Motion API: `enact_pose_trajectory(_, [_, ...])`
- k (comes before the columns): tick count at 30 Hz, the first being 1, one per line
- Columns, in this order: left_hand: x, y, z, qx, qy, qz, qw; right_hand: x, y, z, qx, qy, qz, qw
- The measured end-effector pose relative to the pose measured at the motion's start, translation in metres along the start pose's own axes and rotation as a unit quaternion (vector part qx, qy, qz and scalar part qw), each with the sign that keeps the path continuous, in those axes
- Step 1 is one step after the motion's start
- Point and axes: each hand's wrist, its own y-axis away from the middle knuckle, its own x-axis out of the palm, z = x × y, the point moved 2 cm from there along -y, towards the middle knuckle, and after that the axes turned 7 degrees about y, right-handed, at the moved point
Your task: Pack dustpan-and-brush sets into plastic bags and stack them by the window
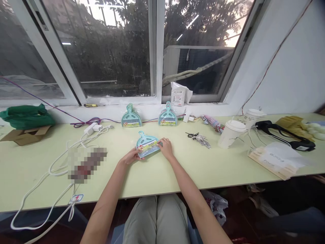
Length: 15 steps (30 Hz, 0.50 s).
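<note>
A packaged light-blue mini dustpan and brush set (147,146) with a printed label lies tilted on the table in front of me, handle pointing away. My left hand (131,156) grips its lower left corner, thumb on top and some fingers underneath. At its right edge, my right hand (165,147) is closed with the fingertips on the label and wrapper. Behind it, two similar packaged dustpan sets, one on the left (131,117) and one on the right (168,115), lean against the wall below the window; each looks like a stack.
White cables (52,169) and a pixelated object (87,165) lie to the left, near a cardboard box (26,134). Keys (199,138), paper cups (231,134), black glasses (284,134) and a paper stack (278,159) occupy the right. The table's front edge (162,195) is above my lap.
</note>
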Motion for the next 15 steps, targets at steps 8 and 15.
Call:
enact_pose_trajectory(8, [0.020,0.001,0.000,0.059,-0.081,-0.053,0.994,0.026,-0.013,-0.033,0.238,-0.336,0.031,0.911])
enact_pose_trajectory(15, [0.040,-0.003,-0.001,0.242,-0.264,-0.077,0.931,0.024,-0.011,-0.042,0.282,-0.412,-0.099,0.861])
